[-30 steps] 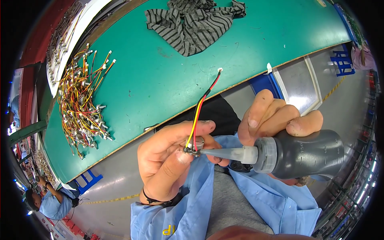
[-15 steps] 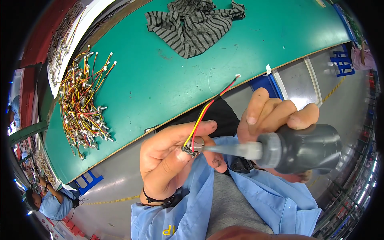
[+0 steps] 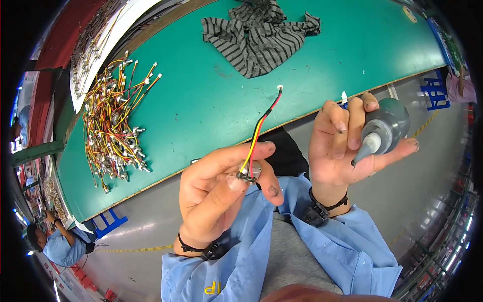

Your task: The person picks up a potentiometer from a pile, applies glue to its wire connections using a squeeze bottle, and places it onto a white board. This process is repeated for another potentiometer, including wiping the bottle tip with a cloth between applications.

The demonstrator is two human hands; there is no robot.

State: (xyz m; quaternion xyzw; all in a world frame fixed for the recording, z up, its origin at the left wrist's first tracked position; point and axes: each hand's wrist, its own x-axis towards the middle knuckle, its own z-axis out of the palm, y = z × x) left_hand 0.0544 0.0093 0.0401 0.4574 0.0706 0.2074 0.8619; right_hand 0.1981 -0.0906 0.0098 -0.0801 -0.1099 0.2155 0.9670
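Left hand pinching my small motor with wires, right hand apart beside it, gripping glue bottle, above bench.

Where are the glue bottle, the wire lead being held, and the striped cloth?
grey squeeze bottle (image 3: pixel 390 123), head view, on its dark body in the right hand.
three-colour wire lead (image 3: pixel 259 128), head view, midway along the wires above the left hand.
striped cloth (image 3: pixel 261 35), head view, middle of the crumpled fabric on the green table.

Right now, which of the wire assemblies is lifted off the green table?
Only the one pinched in the left hand: its red, yellow and black wire harness stands upright, while the other harnesses lie heaped on the table.
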